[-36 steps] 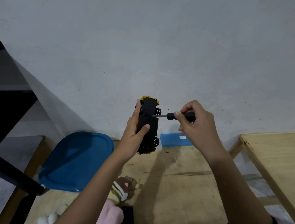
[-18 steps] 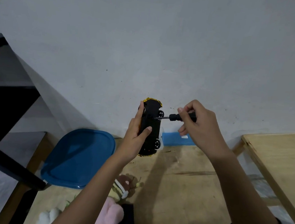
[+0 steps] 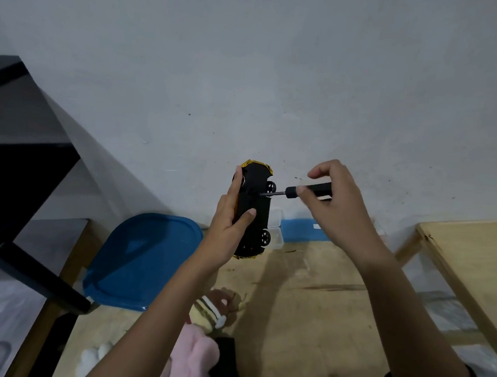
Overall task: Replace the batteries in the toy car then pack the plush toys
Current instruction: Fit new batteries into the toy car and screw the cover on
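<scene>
In the head view, a pale, matte plastered wall (image 3: pixel 280 72), flecked with small dark marks, filled the upper half. Below it ran a light wooden table (image 3: pixel 306 312), its grain scuffed and streaked. At 3 o'clock stood a second table (image 3: pixel 479 266) of the same raw wood, and at 9 o'clock a hard-edged black frame (image 3: pixel 19 170). A glossy blue lid (image 3: pixel 143 257) of plastic, rounded at the corners, lay on the table at 8 o'clock.

Just below centre, the left hand (image 3: pixel 230 219) gripped the toy car (image 3: pixel 254 206) upright above the table. Its black underside faced the camera, yellow trim showed at both ends, and the thumb lay across the chassis. At the car's 3 o'clock, the right hand (image 3: pixel 338 207) pinched a slim black screwdriver (image 3: pixel 300 191), whose metal tip touched the underside. At 6 o'clock lay a brown-and-yellow plush toy (image 3: pixel 214 307) and a fluffy pink plush toy (image 3: pixel 195 353), partly hidden by the left forearm.
</scene>
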{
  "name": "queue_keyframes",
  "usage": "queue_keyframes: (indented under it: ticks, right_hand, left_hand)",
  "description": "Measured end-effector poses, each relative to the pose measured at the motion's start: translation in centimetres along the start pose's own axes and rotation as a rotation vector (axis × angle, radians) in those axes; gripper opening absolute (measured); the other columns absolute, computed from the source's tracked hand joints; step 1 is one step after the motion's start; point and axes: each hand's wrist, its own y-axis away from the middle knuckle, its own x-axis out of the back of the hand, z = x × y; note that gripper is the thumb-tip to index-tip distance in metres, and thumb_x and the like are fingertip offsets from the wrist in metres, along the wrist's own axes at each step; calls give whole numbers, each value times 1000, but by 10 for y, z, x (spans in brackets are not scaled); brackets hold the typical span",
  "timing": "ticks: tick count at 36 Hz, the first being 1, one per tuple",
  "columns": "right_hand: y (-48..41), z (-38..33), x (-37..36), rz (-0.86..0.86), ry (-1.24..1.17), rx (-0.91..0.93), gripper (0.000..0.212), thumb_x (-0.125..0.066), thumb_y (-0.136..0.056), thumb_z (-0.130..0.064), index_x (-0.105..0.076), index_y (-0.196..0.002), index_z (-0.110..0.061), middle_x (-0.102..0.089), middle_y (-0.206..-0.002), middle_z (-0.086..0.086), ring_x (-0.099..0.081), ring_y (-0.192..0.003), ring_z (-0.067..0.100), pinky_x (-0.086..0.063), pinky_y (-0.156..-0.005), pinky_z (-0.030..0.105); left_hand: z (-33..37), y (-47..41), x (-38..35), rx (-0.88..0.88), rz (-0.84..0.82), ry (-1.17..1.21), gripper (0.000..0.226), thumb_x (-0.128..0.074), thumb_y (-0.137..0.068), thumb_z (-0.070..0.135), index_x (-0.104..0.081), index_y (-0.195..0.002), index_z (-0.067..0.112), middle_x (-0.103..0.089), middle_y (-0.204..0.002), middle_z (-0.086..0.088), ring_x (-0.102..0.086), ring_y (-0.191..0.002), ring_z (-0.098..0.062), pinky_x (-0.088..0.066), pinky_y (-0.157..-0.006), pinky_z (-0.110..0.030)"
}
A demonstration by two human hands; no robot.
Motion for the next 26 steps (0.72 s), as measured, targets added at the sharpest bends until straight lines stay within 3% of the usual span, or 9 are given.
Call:
queue_keyframes:
  ticks: [2,4,8,12,16,20,23,24,26]
  right_hand:
    - [0,0,1,-42,-6,-5,17,-63,-86,-13,-49,-95,-11,-59,-93,4,-59,-70,7,-48,-59,11]
    - [0,-2,1,-18,-27,-30,16,-60,-89,-21,-49,-91,-9,-62,-80,4,-61,-61,7,-49,-58,14]
    - [0,-2,1,-24,21,25,14,-61,-88,-16,-50,-93,-10,-57,-94,5,-61,-78,12,-53,-66,24]
    - [1,-3,5,-16,10,-54,23,-55,-92,-23,-50,-85,-1,-60,-72,14,-62,-53,11,-53,-52,19]
    - [3,2,9,-27,51,-19,15,-64,-84,-13,-51,-90,-10,-58,-89,3,-65,-76,19,-56,-65,28]
    - [5,0,10,25,-9,-107,19,-60,-89,-23,-50,-89,-7,-63,-77,10,-63,-51,13,-51,-49,17]
    - [5,4,11,23,45,-28,17,-63,-86,-17,-49,-95,-12,-56,-95,4,-66,-74,15,-57,-63,28]
    - [4,5,12,9,41,-29,19,-64,-84,-12,-49,-96,-13,-55,-95,4,-67,-74,17,-58,-64,30]
    - [5,2,15,27,-12,-85,17,-63,-86,-12,-49,-95,-10,-59,-85,9,-65,-55,13,-57,-57,24]
  left_hand:
    - [0,0,2,5,-9,8,69,-47,-90,36,-4,-137,64,-37,-126,23,-41,-126,-10,-33,-111,-46]
    - [-1,1,3,9,-27,6,69,-48,-90,37,-5,-136,65,-38,-127,23,-40,-128,-11,-32,-112,-47]
    - [-3,0,1,23,-55,2,68,-47,-89,40,-4,-137,64,-38,-127,23,-39,-129,-11,-30,-112,-47]
    - [-3,0,-5,28,-64,19,68,-48,-89,40,-5,-134,67,-38,-126,26,-38,-129,-10,-30,-112,-47]
    - [-2,-2,-11,26,-56,47,68,-48,-88,40,-5,-133,67,-38,-125,27,-38,-129,-9,-31,-113,-46]
    - [-1,-6,-15,15,-60,63,69,-48,-88,39,-4,-134,66,-37,-125,29,-38,-129,-6,-30,-113,-45]
    - [2,-9,-19,16,-53,71,68,-48,-88,39,-5,-133,67,-36,-124,29,-38,-127,-5,-31,-113,-45]
    - [3,-10,-20,18,-48,76,68,-48,-88,39,-6,-133,67,-36,-124,28,-39,-127,-7,-31,-112,-46]
    - [4,-11,-22,17,-49,88,69,-48,-88,36,-7,-134,66,-38,-125,26,-40,-128,-10,-32,-111,-47]
